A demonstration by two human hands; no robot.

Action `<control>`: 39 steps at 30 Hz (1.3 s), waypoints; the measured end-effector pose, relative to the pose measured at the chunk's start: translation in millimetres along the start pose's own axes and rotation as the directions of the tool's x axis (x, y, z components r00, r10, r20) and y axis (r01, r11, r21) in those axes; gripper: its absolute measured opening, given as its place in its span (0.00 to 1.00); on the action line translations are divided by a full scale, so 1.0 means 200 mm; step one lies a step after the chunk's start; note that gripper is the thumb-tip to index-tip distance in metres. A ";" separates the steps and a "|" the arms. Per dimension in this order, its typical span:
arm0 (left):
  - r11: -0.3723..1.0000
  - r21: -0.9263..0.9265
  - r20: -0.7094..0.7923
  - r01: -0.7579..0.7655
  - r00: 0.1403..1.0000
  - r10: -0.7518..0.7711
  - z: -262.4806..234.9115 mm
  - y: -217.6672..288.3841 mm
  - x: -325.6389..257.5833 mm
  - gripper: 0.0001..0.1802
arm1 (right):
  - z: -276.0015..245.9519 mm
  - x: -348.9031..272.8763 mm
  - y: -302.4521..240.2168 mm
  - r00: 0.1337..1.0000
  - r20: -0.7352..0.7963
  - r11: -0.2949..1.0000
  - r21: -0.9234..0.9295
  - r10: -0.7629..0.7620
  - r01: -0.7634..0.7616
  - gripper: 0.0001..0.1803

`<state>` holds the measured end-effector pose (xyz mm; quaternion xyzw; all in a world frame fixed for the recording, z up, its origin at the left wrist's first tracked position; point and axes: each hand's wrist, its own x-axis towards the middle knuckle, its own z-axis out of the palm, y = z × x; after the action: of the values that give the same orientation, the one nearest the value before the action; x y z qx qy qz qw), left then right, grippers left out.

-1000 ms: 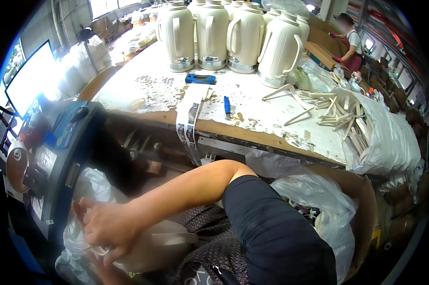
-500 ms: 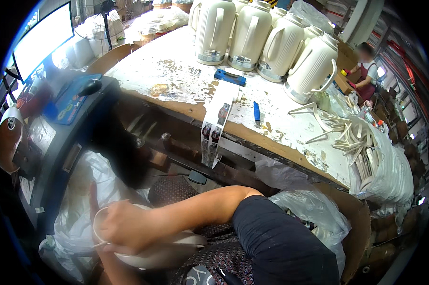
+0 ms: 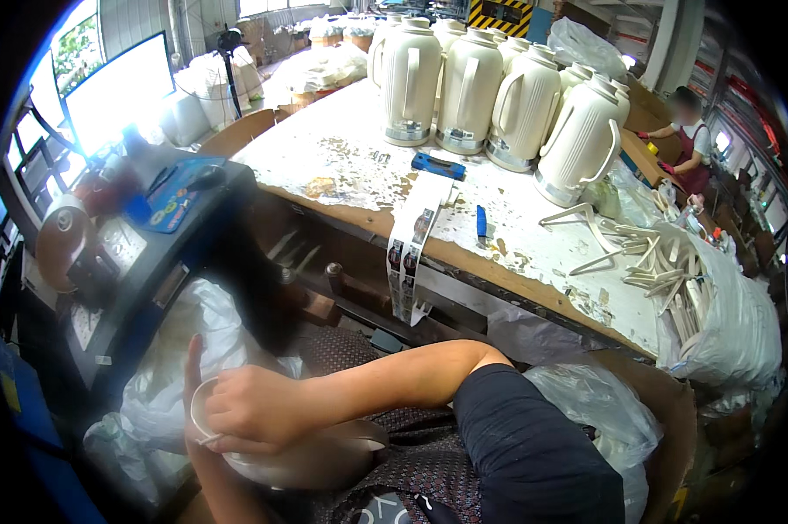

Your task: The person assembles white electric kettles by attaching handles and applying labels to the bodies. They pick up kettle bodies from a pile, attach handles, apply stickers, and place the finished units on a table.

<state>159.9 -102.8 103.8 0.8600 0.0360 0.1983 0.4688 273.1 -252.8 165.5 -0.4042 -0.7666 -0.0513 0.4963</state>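
Note:
A cream plastic flask shell lies on its side across my lap, its open mouth pointing left. My right hand reaches across from the right and grips the rim of that mouth. My left hand is behind the rim with one finger pointing up; its forearm comes up from the lower edge under the shell. Most of the left hand is hidden by the shell and by my right hand.
A white-stained workbench carries several cream vacuum jugs, a blue knife, a hanging label strip and loose cream handles. White plastic bags and a dark machine stand left. Another person works far right.
The flask shell has come up out of the white bag on the left and toward my lap, both hands staying on its mouth. My view has shifted down and left.

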 end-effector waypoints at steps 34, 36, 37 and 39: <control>0.988 -0.144 -0.583 0.052 0.803 -0.127 0.28 0.06 -0.37 0.68 | -0.91 0.19 0.31 0.904 -0.427 0.922 -0.336 0.031 -0.190 0.29; 0.999 0.044 -0.600 0.006 0.800 0.022 0.28 0.04 -0.34 0.51 | -1.06 0.35 0.68 0.979 -0.201 0.536 -0.829 -0.027 -0.156 0.35; 0.990 0.125 -0.581 -0.059 0.805 0.121 0.28 0.03 -0.31 0.48 | -1.10 0.40 0.89 0.998 0.009 0.092 -0.996 -0.063 0.015 0.38; 0.981 0.188 -0.583 -0.050 0.798 0.152 0.25 0.05 -0.32 0.25 | -0.66 0.47 0.89 0.947 -0.159 0.354 -0.899 0.280 -0.256 0.27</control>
<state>119.3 -163.9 67.7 0.7905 0.1509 0.4788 0.3507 471.4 -143.7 249.3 -0.7283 -0.5424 -0.3741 0.1882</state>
